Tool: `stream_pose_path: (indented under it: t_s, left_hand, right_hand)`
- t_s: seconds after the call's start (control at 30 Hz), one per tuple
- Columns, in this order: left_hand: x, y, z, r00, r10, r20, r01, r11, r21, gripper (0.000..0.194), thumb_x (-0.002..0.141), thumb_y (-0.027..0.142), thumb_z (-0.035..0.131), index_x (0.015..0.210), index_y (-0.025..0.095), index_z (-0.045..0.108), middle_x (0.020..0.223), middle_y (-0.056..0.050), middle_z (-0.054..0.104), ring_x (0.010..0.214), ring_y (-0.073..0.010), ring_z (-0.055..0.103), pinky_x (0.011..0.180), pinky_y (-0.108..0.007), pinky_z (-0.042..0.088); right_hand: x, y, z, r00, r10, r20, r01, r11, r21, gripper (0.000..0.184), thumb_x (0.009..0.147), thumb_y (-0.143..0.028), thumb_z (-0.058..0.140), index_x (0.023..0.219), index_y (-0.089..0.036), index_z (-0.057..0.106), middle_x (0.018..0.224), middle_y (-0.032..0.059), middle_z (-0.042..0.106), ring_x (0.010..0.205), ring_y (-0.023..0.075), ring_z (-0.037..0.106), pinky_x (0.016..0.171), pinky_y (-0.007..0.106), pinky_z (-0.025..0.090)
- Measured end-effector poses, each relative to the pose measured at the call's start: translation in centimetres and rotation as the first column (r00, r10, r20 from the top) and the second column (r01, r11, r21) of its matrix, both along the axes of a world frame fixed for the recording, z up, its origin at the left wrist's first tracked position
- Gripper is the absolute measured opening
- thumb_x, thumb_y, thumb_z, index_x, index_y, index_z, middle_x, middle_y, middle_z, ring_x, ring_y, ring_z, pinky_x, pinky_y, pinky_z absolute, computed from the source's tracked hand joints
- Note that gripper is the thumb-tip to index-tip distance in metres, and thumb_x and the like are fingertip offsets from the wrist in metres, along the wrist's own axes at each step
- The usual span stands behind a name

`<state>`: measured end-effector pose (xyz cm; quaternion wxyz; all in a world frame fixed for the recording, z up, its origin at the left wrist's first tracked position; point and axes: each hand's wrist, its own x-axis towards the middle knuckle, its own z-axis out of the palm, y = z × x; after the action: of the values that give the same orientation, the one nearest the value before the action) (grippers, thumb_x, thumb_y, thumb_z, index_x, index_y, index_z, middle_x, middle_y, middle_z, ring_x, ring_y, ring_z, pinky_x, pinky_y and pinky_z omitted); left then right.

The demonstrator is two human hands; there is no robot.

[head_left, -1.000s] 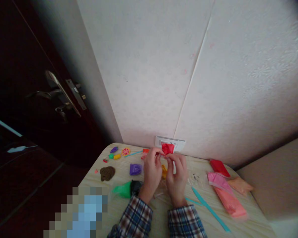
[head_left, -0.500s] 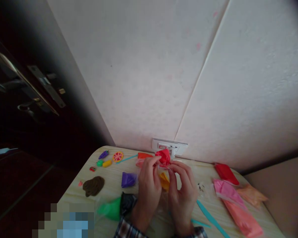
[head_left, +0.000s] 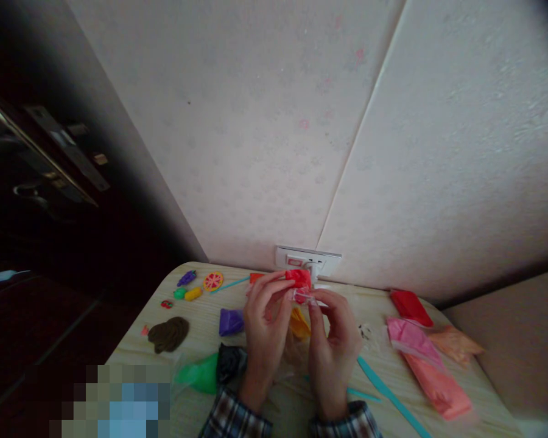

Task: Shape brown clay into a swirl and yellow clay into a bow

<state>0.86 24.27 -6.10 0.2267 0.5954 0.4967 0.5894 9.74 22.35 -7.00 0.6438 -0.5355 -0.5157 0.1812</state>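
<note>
The left hand (head_left: 265, 328) and right hand (head_left: 337, 344), low in the middle of the frame, pinch the clear edge of a small red packet (head_left: 298, 279) between fingertips, just above the tabletop's far edge. Below it, between the hands, lies a yellow packet (head_left: 300, 323). Left of them sit purple (head_left: 231, 322), black (head_left: 231, 364) and green packets (head_left: 201, 372); at lower right, a blue tool (head_left: 390, 392) and pink packet (head_left: 411, 336) lie on the tabletop (head_left: 205, 344).

A dark door (head_left: 4, 73) is seen at left; the pale far wall (head_left: 237, 152) is crossed by 1 seam (head_left: 358, 131), and 1 socket plate (head_left: 332, 264) is set above the wood-grained table (head_left: 201, 331).
</note>
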Motion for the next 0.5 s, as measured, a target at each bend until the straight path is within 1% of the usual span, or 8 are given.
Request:
stream_pose_path:
  t_s: [0.07, 0.17, 0.23, 0.3, 0.4, 0.5]
  left_hand:
    - [-0.02, 0.06, 0.06, 0.999, -0.012, 0.044, 0.012, 1.000, -0.008, 0.012, 0.085, 0.019, 0.058, 0.090, 0.023, 0.068, 0.103, -0.004, 0.066, 0.100, -0.0180, 0.060, 0.091, -0.035, 0.047]
    - [0.09, 0.10, 0.09, 0.998, -0.011, 0.067, 0.013, 1.000, -0.025, 0.011, 0.083, 0.018, 0.059, 0.086, 0.022, 0.069, 0.099, -0.004, 0.067, 0.097, -0.0175, 0.061, 0.091, -0.034, 0.047]
    - [0.23, 0.13, 0.11, 0.994, 0.001, 0.106, 0.003, 0.999, -0.035, 0.010, 0.082, 0.017, 0.060, 0.084, 0.021, 0.069, 0.096, -0.004, 0.067, 0.095, -0.0168, 0.061, 0.089, -0.032, 0.047]
    - [0.38, 0.16, 0.15, 0.981, 0.001, 0.192, 0.013, 0.998, -0.069, 0.010, 0.082, 0.018, 0.060, 0.087, 0.020, 0.068, 0.095, -0.004, 0.066, 0.093, -0.0161, 0.062, 0.086, -0.029, 0.049]
    - [0.50, 0.17, 0.25, 0.938, -0.022, 0.346, 0.072, 0.989, -0.132, 0.014, 0.081, 0.021, 0.061, 0.095, 0.020, 0.065, 0.096, -0.003, 0.066, 0.090, -0.0157, 0.063, 0.083, -0.028, 0.051]
    - [0.49, 0.10, 0.28, 0.912, -0.072, 0.405, 0.135, 0.982, -0.130, 0.016, 0.084, 0.025, 0.057, 0.096, 0.019, 0.066, 0.102, -0.005, 0.067, 0.097, -0.0171, 0.062, 0.090, -0.030, 0.048]
  right_hand:
    - [0.03, 0.09, -0.25, 0.996, 0.021, -0.084, -0.023, 0.999, -0.030, 0.008, 0.088, -0.025, 0.054, 0.089, -0.023, 0.062, 0.089, 0.0005, 0.062, 0.083, 0.0152, 0.058, 0.074, 0.031, 0.047]
    - [-0.05, 0.17, -0.46, 0.983, 0.041, -0.182, -0.053, 0.997, -0.064, 0.009, 0.087, -0.029, 0.056, 0.088, -0.023, 0.062, 0.089, 0.0005, 0.062, 0.083, 0.0154, 0.058, 0.076, 0.032, 0.047]
    - [-0.14, 0.16, -0.46, 0.968, 0.072, -0.241, -0.098, 0.990, -0.100, 0.011, 0.085, -0.032, 0.058, 0.088, -0.022, 0.062, 0.089, 0.0010, 0.063, 0.083, 0.0159, 0.059, 0.075, 0.032, 0.047]
    - [-0.25, 0.11, -0.38, 0.943, 0.114, -0.313, -0.164, 0.977, -0.138, 0.014, 0.084, -0.034, 0.059, 0.089, -0.021, 0.063, 0.088, 0.0015, 0.064, 0.082, 0.0163, 0.060, 0.074, 0.031, 0.048]
    - [-0.36, 0.06, -0.22, 0.901, 0.156, -0.405, -0.241, 0.956, -0.167, 0.017, 0.082, -0.035, 0.061, 0.091, -0.021, 0.065, 0.088, 0.0018, 0.066, 0.082, 0.0166, 0.061, 0.074, 0.031, 0.048]
    - [-0.33, 0.19, -0.16, 0.874, 0.143, -0.465, -0.246, 0.954, -0.169, 0.019, 0.079, -0.036, 0.064, 0.090, -0.020, 0.067, 0.088, 0.0019, 0.067, 0.079, 0.0159, 0.060, 0.073, 0.030, 0.047]
